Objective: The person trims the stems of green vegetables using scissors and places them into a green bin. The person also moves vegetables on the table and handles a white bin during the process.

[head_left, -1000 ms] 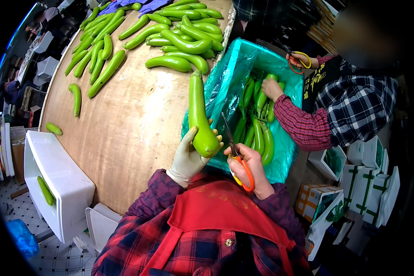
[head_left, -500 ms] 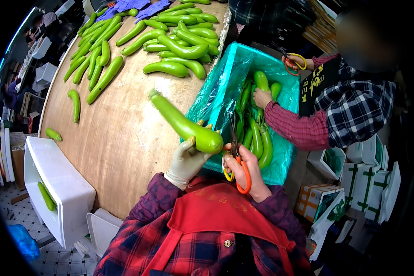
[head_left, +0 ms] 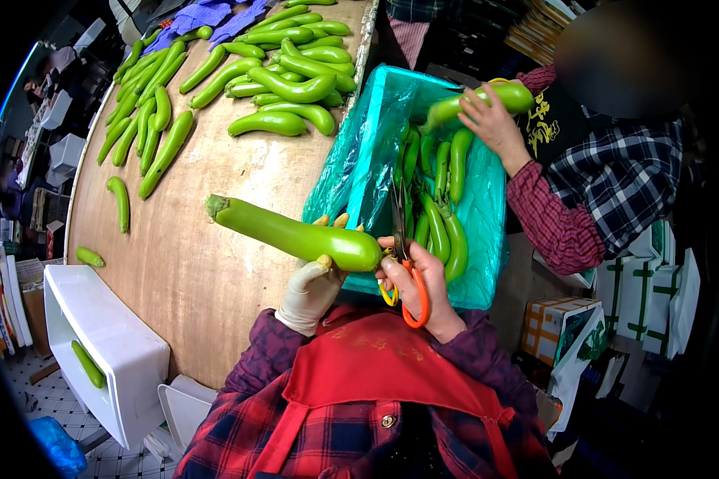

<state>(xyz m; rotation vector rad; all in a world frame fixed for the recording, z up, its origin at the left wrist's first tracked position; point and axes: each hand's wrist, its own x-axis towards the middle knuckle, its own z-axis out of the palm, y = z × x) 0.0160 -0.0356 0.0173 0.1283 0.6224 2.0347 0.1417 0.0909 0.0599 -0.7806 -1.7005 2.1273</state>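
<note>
My left hand point(head_left: 305, 297), in a pale glove, grips a long light-green eggplant point(head_left: 291, 233) by its fat end. The eggplant's stem end points left over the table. My right hand point(head_left: 430, 289), bare, holds scissors point(head_left: 399, 227) with orange and yellow handles, the blades pointing up and away from me. Its fingers are close beside the fat end of the eggplant. Just beyond stands a box lined with turquoise plastic point(head_left: 485, 267), with several green eggplants point(head_left: 454, 239) inside.
A co-worker's hand point(head_left: 491, 128) at the right holds another eggplant point(head_left: 513, 97) over the box. Many eggplants point(head_left: 295, 88) lie across the wooden table point(head_left: 216, 299), near purple cloths point(head_left: 204, 17). A white foam box point(head_left: 140, 351) with one eggplant inside stands on its side at the left.
The eggplant in my left hand has swung flatter, its stem end moving left and down. The co-worker's hand has lifted an eggplant out of the lined box.
</note>
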